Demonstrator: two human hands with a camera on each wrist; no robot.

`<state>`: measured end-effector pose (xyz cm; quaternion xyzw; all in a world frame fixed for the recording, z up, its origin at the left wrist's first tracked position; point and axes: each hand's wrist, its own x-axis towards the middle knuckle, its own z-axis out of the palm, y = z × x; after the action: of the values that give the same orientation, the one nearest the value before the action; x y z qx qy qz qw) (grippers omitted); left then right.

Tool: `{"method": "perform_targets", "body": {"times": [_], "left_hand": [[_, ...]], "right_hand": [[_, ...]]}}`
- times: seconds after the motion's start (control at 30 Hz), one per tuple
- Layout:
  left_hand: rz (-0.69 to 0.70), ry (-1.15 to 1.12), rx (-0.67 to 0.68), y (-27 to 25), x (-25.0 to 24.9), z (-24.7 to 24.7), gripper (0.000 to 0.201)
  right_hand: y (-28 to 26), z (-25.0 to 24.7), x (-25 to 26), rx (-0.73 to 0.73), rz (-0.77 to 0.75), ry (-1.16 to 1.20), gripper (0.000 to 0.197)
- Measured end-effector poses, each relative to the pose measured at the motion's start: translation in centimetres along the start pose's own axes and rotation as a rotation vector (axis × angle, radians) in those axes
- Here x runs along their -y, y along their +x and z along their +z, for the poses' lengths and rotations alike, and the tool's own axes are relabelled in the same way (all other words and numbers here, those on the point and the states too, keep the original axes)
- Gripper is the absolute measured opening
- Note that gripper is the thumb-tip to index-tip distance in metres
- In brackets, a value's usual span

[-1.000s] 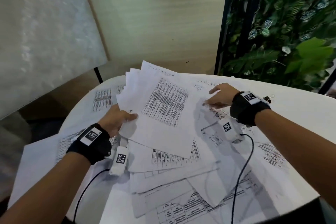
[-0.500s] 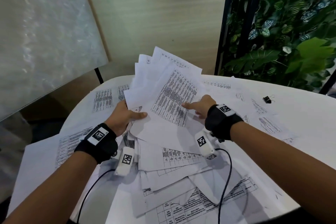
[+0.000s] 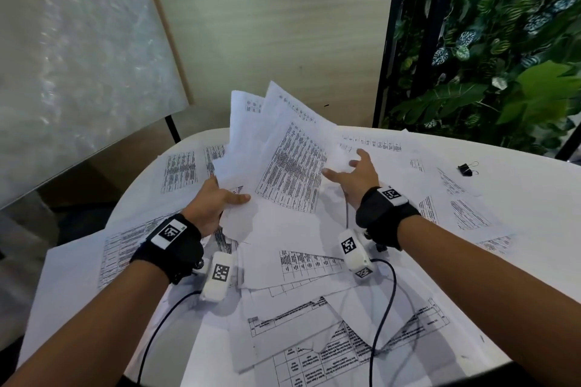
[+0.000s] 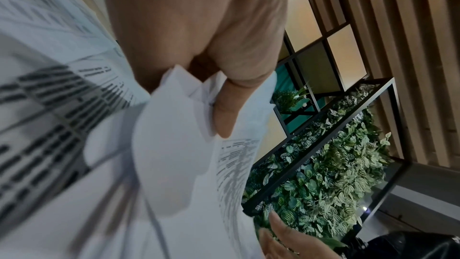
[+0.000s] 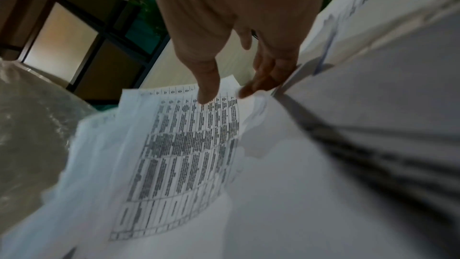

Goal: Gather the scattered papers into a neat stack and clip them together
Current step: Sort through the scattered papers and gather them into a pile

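My left hand [image 3: 217, 198] grips a loose bundle of printed sheets [image 3: 283, 160] by its lower left corner and holds it tilted up above the table. In the left wrist view the thumb [image 4: 225, 109] presses on the sheets' corner [image 4: 174, 145]. My right hand [image 3: 352, 173] is spread, fingers straight, at the bundle's right edge; in the right wrist view its fingertips [image 5: 248, 92] touch the edge of the top sheet [image 5: 179, 155]. More printed papers [image 3: 314, 324] lie scattered over the white table [image 3: 518, 198]. A black binder clip [image 3: 467, 168] sits at the far right.
A frosted panel [image 3: 78, 72] leans at the left behind the table. A beige wall [image 3: 267, 25] stands behind, and a black frame with green leaves [image 3: 487, 56] is at the right. Cables [image 3: 383, 317] from the wrist cameras trail over the papers.
The left hand has raised the bundle higher and more upright. The right hand left the papers at the right, came to the bundle, and now spreads open at its right edge.
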<state>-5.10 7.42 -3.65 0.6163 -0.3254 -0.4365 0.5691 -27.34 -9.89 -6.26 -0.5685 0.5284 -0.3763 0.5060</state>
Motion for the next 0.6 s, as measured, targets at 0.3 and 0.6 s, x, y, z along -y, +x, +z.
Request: {"method": "perform_targets", "body": {"times": [0.3,0.6], "left_hand": [[0.032,0.014,0.001,0.4,0.5,0.1,0.041],[0.139,-0.014,0.005,-0.2,-0.1,0.7,0.034]], "right_hand": [[-0.2,-0.2,2.1,0.123,0.111,-0.729,0.095],[0.6,1.4,0.5,-0.068,-0.050,-0.147,0.113]]}}
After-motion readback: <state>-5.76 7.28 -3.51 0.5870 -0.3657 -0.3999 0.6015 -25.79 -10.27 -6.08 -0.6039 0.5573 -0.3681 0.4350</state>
